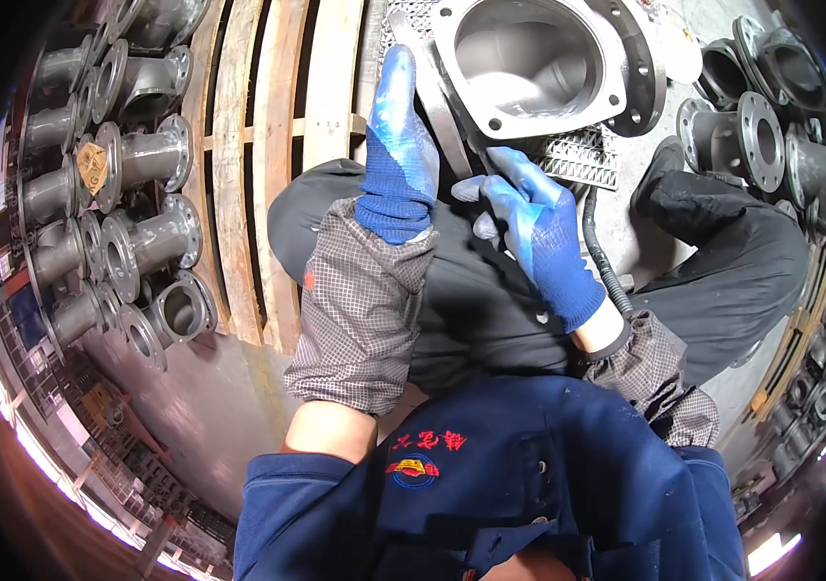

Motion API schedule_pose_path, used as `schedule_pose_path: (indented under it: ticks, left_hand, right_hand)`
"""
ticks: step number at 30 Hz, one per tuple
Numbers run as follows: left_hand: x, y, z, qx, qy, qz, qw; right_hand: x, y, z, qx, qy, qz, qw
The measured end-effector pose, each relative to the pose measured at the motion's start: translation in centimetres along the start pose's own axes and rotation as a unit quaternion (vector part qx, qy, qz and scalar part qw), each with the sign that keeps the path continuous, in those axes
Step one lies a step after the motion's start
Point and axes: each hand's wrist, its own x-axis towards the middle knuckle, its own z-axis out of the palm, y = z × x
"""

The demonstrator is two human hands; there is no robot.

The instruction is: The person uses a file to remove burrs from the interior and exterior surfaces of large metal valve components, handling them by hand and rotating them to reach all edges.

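Here, flanged pipe fitting (529,73): top centre, over a perforated metal block (582,160)
Left hand (398,160): open flat, along its left flange (440,107)
Right hand (534,213): half open below its square flange (553,116); grip unclear
Corrugated hose (605,261): right of that hand
Slatted pallet (234,155): left
Flanged pipes (147,155): both sides

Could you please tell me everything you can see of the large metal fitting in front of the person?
The large metal fitting is hollow and silvery-grey, apparently cast. Its squarish flange, with rounded corners and corner holes, frames a wide round opening facing the camera. A darker round flange with holes shows at right; what looks like another, nearly edge-on, at left. Patterned metal shows beneath it. The left hand lies alongside the left flange, apparently touching; whether the nearby right hand touches it is unclear.
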Motion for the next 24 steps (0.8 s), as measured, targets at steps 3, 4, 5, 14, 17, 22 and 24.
schedule_pose_path:
  ticks: [3,4,5,14,17,22,24]
  left_hand:
    - [0.1,-0.1,-0.5,-0.002,-0.008,0.01,1.0]
    - [-0.1,0.3,-0.3,0.002,-0.006,0.013,1.0]
    - [-0.1,0.5,-0.3,0.004,-0.007,0.016,1.0]
    - [0.0,0.3,0.1,-0.018,-0.012,-0.004,1.0]
    - [0.0,0.3,0.1,-0.011,-0.007,0.007,1.0]
    - [0.3,0.1,-1.4,0.026,-0.015,0.034,0.999]
    - [0.4,-0.3,-1.0,0.026,0.002,0.035,0.999]
  right_hand:
    - [0.1,0.7,0.9,-0.011,0.034,-0.044,0.998]
    - [0.1,1.0,1.2,-0.011,0.038,-0.066,0.997]
    - [0.0,0.9,1.3,-0.039,0.04,-0.072,0.996]
    - [0.1,0.5,0.4,-0.029,-0.028,-0.07,0.997]
    - [-0.4,0.5,0.4,-0.047,-0.015,-0.118,0.992]
    - [-1.5,1.5,-0.5,-0.077,-0.03,-0.15,0.985]
    - [-2.6,0.9,-1.5,-0.14,-0.033,-0.18,0.973]
